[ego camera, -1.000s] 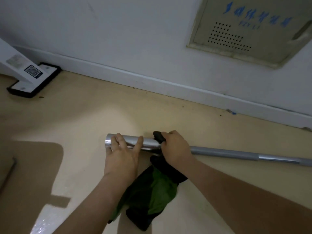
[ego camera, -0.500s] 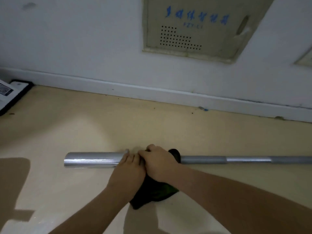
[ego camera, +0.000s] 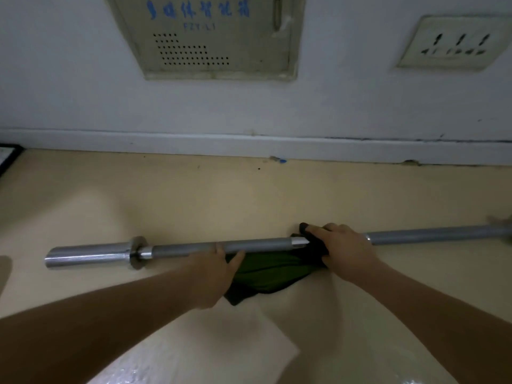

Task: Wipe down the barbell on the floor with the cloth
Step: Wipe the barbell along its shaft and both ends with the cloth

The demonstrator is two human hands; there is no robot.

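Observation:
A long grey steel barbell [ego camera: 255,244] lies on the beige floor, parallel to the wall, its thick chrome sleeve and collar at the left. A dark green and black cloth [ego camera: 266,270] is wrapped on the shaft and trails onto the floor in front of it. My right hand [ego camera: 343,249] grips the cloth around the shaft, right of centre. My left hand [ego camera: 213,268] rests on the shaft just left of the cloth, thumb spread along the cloth's edge. The bar's right end runs out of view.
A white wall with a skirting board [ego camera: 249,146] runs close behind the bar. On the wall hang a beige vented panel [ego camera: 216,37] and a socket plate [ego camera: 451,42]. A black-edged base [ego camera: 8,159] sits at the far left.
My right hand has slid the cloth rightward along the shaft, away from the sleeve. My left hand followed from the sleeve onto the shaft. The view shifted right, revealing the collar.

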